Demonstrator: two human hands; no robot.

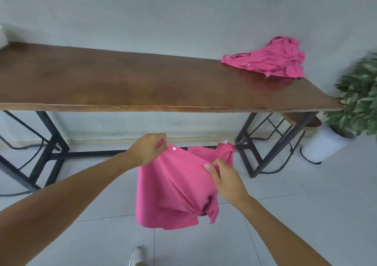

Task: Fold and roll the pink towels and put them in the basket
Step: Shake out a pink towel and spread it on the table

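Pink towel, soft matte cloth, hangs in air at lower centre of frame, draped in loose folds, bunched at lower right. Left hand pinches its top corner beside a small white snap. Right hand has fingers curled into the fabric on the right side. Second crumpled pink towel heap lies on the brown wooden surface, upper right. Black metal frame legs below. Leafy plant at right edge, blurred and cut off. Grey tiled floor. White shoe cut off at bottom.
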